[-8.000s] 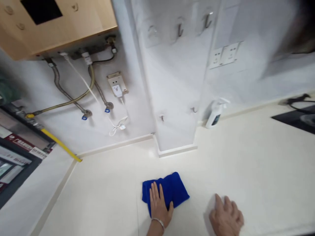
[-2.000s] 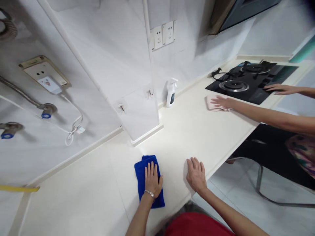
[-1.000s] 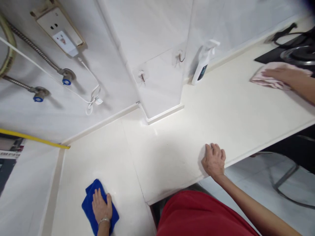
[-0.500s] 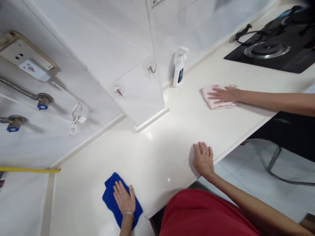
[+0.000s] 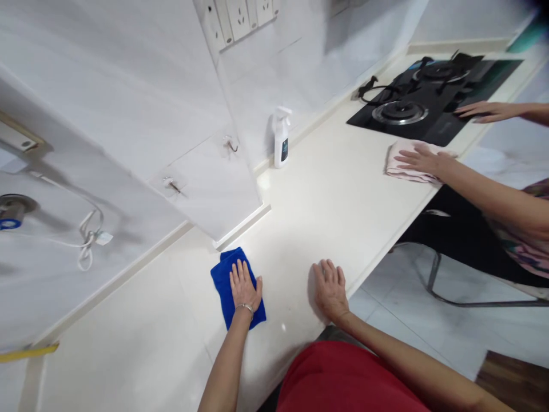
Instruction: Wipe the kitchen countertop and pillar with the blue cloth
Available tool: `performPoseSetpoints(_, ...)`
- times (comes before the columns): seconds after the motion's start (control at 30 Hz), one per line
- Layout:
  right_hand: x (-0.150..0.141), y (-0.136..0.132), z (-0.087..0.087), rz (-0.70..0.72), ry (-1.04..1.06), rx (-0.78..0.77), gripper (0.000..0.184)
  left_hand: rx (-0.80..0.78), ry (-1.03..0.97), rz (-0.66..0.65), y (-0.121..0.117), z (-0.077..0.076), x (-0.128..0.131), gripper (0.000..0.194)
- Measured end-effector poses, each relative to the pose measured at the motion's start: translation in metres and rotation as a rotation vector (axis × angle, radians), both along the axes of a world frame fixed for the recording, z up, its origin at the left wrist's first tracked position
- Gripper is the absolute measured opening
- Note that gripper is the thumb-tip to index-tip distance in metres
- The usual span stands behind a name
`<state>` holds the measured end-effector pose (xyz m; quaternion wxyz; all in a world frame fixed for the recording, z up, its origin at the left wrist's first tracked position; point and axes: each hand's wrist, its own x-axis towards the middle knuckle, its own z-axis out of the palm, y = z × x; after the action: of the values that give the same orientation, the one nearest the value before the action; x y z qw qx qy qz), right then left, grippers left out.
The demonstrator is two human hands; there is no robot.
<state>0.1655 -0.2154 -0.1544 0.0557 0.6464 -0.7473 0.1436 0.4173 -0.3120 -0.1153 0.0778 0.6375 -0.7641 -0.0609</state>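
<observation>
My left hand [image 5: 243,284] lies flat, fingers stretched out, pressing on a folded blue cloth [image 5: 223,275] on the cream countertop [image 5: 326,189], close to the foot of the white wall column [image 5: 214,189]. My right hand [image 5: 329,288] rests flat and open on the bare counter near its front edge, a hand's width right of the cloth. A bracelet is on my left wrist.
Another person's hand [image 5: 419,160] presses a pink cloth [image 5: 397,166] on the counter by the black gas hob [image 5: 422,97]; their other hand [image 5: 482,111] touches the hob. A white spray bottle [image 5: 281,139] stands against the wall. Wall sockets [image 5: 240,14], hooks and a valve show.
My left hand has slid the blue cloth away from me and rightward, up to the column's foot. My right hand stays flat on the counter. The other person's pink cloth moved toward the hob.
</observation>
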Motion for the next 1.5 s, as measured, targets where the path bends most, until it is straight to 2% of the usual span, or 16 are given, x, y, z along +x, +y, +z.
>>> performPoseSetpoints(0.2, 0.001, -0.003, 0.002, -0.005, -0.021, -0.006, 0.062, 0.057, -0.012, -0.25, -0.043, 0.002, -0.074, 0.076)
performPoseSetpoints(0.37, 0.001, -0.005, 0.002, -0.016, -0.052, -0.018, 0.06, 0.057, 0.016, -0.452, -0.055, -0.005, -0.134, 0.083)
performPoseSetpoints(0.47, 0.002, -0.006, 0.001, -0.023, -0.059, -0.031, 0.058, 0.034, 0.036, -0.539, -0.053, -0.012, -0.156, 0.079)
performPoseSetpoints(0.57, 0.001, -0.006, -0.001, -0.035, -0.066, -0.036, 0.06, 0.031, 0.059, -0.564, -0.053, -0.014, -0.161, 0.07)
performPoseSetpoints(0.7, 0.0, -0.005, -0.005, -0.023, -0.052, -0.051, 0.066, 0.033, 0.069, -0.57, -0.071, -0.007, -0.143, 0.06)
performPoseSetpoints(0.87, 0.0, -0.006, -0.01, -0.01, -0.045, -0.102, 0.075, 0.0, 0.06, -0.38, -0.109, 0.005, -0.096, 0.058)
performPoseSetpoints(1.0, 0.0, -0.006, -0.004, -0.01, -0.031, -0.08, 0.074, -0.007, 0.068, -0.287, -0.116, 0.007, -0.06, 0.057)
performPoseSetpoints(1.1, 0.0, -0.006, 0.002, -0.018, -0.017, -0.031, 0.067, -0.001, 0.072, -0.213, -0.099, 0.005, -0.039, 0.059)
performPoseSetpoints(1.2, -0.001, -0.006, 0.005, -0.029, -0.008, 0.0, 0.066, -0.002, 0.063, -0.135, -0.071, 0.003, -0.016, 0.06)
performPoseSetpoints(1.37, -0.004, -0.002, 0.001, -0.003, -0.02, -0.016, 0.067, -0.009, 0.057, -0.051, -0.013, 0.001, 0.031, 0.059)
performPoseSetpoints(1.5, -0.005, -0.001, 0.0, 0.009, -0.037, 0.001, 0.066, -0.029, 0.037, 0.025, 0.044, 0.0, 0.062, 0.059)
